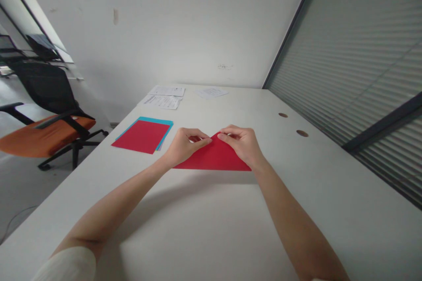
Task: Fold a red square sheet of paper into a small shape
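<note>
A red sheet of paper (216, 156), folded to a triangle with its peak at the far side, is between my two hands over the white table. My left hand (188, 144) pinches the paper just left of the peak, thumb against fingers. On the other side of the peak, my right hand (242, 141) pinches it in the same way. The long straight edge of the paper faces me and casts a shadow on the tabletop. Parts of both slanted sides are hidden behind my hands.
To the left lies a stack of coloured paper (141, 136), red on top with blue beneath. Printed sheets (163, 99) and another sheet (212, 92) rest at the table's (204, 228) far end. An orange-seated chair (49, 131) stands left; blinds (356, 66) border the right side.
</note>
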A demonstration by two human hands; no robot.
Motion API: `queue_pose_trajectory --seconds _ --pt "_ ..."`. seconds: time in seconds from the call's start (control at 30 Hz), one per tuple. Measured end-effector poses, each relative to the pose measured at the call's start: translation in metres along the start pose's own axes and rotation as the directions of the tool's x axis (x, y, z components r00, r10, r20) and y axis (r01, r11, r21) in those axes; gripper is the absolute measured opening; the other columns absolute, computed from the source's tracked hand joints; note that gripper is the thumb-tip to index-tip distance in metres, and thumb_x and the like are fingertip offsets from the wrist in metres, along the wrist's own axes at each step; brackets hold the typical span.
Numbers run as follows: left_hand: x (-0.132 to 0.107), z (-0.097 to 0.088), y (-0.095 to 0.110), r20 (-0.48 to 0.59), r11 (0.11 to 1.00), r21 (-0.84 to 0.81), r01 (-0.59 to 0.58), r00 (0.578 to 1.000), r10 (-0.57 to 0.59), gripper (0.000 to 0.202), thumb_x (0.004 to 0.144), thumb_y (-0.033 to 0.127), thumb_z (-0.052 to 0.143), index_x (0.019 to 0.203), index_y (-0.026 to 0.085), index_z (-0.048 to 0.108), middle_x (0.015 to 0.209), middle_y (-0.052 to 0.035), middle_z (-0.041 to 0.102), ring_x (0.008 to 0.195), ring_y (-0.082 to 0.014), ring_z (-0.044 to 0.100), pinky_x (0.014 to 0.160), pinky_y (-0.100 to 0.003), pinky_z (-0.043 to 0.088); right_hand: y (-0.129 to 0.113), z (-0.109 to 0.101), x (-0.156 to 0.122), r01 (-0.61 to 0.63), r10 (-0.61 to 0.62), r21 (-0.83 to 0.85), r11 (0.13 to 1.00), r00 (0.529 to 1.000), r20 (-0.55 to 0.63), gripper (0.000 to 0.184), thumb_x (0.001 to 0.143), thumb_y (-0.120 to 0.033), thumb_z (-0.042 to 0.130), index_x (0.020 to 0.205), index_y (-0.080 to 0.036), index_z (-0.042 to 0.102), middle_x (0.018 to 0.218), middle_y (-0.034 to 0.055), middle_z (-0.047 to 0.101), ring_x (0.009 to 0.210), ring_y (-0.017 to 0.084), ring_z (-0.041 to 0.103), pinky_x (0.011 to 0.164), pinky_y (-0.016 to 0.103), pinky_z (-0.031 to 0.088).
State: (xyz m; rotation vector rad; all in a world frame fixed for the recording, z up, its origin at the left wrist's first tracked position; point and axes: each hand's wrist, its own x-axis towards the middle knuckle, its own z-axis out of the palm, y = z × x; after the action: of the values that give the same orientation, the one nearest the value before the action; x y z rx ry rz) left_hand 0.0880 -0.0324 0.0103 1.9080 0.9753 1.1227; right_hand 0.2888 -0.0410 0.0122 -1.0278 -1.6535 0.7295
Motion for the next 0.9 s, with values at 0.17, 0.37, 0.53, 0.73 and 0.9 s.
queue_pose_trajectory --seconds 0.17,0.37,0.53,0.73,0.9 --pt "0.0004 -0.0002 -0.0008 0.0 1.0 0.008 -0.007 1.0 0.007 0.021 0.079 0.035 0.068 0.078 0.016 0.077 0.077 -0.0054 0.076 0.069 -0.0166 0.067 0.066 -0.026 0.053 -0.001 0.0 -0.0003 -0.005 0.005 -0.003 1.0 1.0 -0.002 0.012 0.078 -0.034 0.072 0.078 -0.023 0.077 0.083 0.0035 0.074 0.076 0.017 0.065 0.073 0.033 0.049" --pt "0.0003 0.0003 -0.0009 -0.006 1.0 0.01 -0.002 1.0 0.002 0.022 0.08 0.035 0.067 0.078 0.016 0.077 0.078 -0.0054 0.076 0.071 -0.0172 0.068 0.066 -0.025 0.053 -0.0022 0.0005 -0.0009 -0.007 0.007 0.004 1.0 1.0 -0.01 0.01 0.079 -0.031 0.071 0.077 -0.023 0.077 0.082 0.0026 0.074 0.076 0.016 0.066 0.072 0.032 0.048" --pt "0.0003 0.0001 0.0 0.011 1.0 0.01 -0.007 1.0 0.007 0.024 0.083 0.036 0.065 0.078 0.016 0.077 0.079 -0.0052 0.076 0.073 -0.0178 0.068 0.068 -0.026 0.053 -0.0065 0.0008 -0.0016 -0.026 0.026 0.004 1.0 0.999 -0.03 0.01 0.078 -0.032 0.073 0.075 -0.023 0.077 0.081 0.0029 0.075 0.075 0.017 0.066 0.072 0.032 0.049" --pt "0.0002 0.0 0.0008 0.02 1.0 0.002 -0.008 1.0 0.008 0.024 0.083 0.035 0.064 0.08 0.015 0.077 0.08 -0.0051 0.076 0.073 -0.0172 0.068 0.067 -0.025 0.053 -0.0063 0.0007 -0.0013 -0.043 0.043 0.003 0.999 0.998 -0.037 0.012 0.077 -0.034 0.073 0.075 -0.023 0.077 0.08 0.0036 0.075 0.076 0.018 0.067 0.072 0.032 0.049" --pt "0.0001 0.0001 0.0017 0.014 1.0 0.009 -0.017 1.0 0.017 0.024 0.082 0.034 0.065 0.077 0.014 0.076 0.078 -0.005 0.076 0.071 -0.0165 0.067 0.066 -0.024 0.052 -0.0055 0.0008 -0.0013 -0.042 0.042 0.002 0.999 0.998 -0.04 0.012 0.077 -0.033 0.073 0.075 -0.022 0.077 0.08 0.0032 0.076 0.075 0.017 0.067 0.072 0.031 0.048"
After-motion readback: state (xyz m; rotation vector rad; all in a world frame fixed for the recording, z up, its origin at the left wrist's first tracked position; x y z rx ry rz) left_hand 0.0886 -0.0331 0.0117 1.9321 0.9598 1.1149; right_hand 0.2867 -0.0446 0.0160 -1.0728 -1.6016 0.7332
